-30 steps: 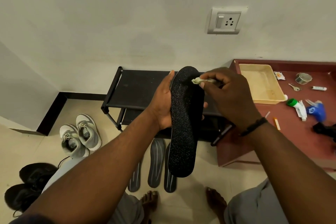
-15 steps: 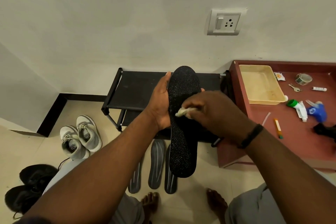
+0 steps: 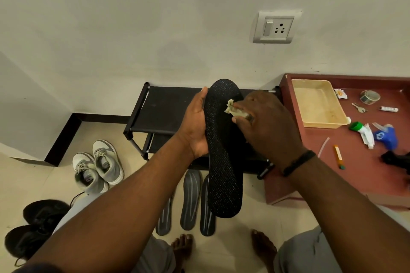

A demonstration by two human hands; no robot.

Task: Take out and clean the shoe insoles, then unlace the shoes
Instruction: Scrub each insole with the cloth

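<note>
Here, in the head view, my left hand [image 3: 195, 126] cupped the black insole [image 3: 224, 150] from behind, palm against its left edge, thumb laid straight along the rim near the toe end, the other fingers hidden behind the insole. The insole stood nearly upright in front of me, toe at twelve o'clock, heel at six, held above the black shoe rack [image 3: 164, 111]. My right hand [image 3: 266, 124] was curled tight round a small crumpled cloth [image 3: 233, 109], pinching it at the fingertips and pressing it onto the insole's upper part, at about two o'clock from the insole's middle. Most of the cloth was buried in my fist; only a pale wad showed.

Three grey insoles [image 3: 190, 199] lay on the floor at six o'clock from the held one, their tops partly covered by it and by my left forearm. The grey sneakers [image 3: 97, 168] sat at nine o'clock, the black shoes [image 3: 33, 228] at eight, partly hidden by my arm. At three o'clock a red table [image 3: 366, 173] ran off the frame's edge, and a dark object there was too cut off to make out.
</note>
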